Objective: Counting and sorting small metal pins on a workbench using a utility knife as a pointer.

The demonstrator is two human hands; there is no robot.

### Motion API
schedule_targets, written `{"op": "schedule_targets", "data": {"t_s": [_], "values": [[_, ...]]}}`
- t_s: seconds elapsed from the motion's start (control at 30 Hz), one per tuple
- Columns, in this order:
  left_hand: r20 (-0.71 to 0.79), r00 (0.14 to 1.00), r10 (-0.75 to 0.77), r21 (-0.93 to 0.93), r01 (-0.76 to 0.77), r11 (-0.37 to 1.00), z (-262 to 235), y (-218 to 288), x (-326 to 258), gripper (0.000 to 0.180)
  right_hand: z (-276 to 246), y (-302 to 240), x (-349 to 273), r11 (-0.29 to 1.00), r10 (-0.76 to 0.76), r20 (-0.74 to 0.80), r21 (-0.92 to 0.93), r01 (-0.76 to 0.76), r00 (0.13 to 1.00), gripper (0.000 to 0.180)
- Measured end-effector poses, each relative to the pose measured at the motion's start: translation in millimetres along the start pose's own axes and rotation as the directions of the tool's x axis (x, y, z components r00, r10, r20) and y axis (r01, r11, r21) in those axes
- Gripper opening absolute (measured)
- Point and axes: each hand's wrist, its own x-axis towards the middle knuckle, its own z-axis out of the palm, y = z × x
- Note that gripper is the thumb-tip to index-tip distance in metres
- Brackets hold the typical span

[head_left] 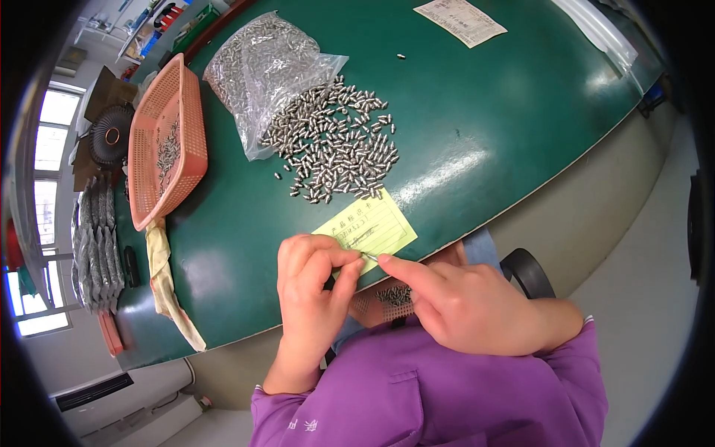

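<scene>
Between my fingertips is a small shiny metal part (370, 256), too small to make out its exact kind. My left hand (309, 287) pinches one end of it between thumb and forefinger. The forefinger of my right hand (477, 302) reaches to its other end, with the remaining fingers curled under; whether they hold anything is hidden. Just beyond the fingers, a yellow paper card (380, 223) lies on the green table (246, 246). A heap of small, pointed metal parts (342, 149) spreads past the card, spilling from a clear plastic bag (261, 67) full of them.
On the left, a pink plastic basket (197, 141) holds more metal parts, with a cloth (164, 276) beside it. Packed plastic bags (98, 246) and a black fan (112, 135) are further left. A paper slip (462, 21) lies at the far side. Below the table edge, another basket (365, 309) contains parts.
</scene>
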Motion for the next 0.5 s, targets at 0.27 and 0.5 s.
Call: {"op": "schedule_targets", "data": {"t_s": [0.27, 0.5], "values": [[0.038, 0.998, 0.057, 0.081, -0.06, 0.995, -3, 6, 14, 0.02, -2, 14, -7, 0.958, 0.072, -0.181, 0.286, -0.018, 0.981, 0.054], [-0.063, 0.998, 0.001, 0.272, 0.017, 0.962, 18, 0, 46, 0.021, 2, 20, -10, 0.96, 0.054, -0.189, 0.278, 0.001, 0.98, 0.054]]}}
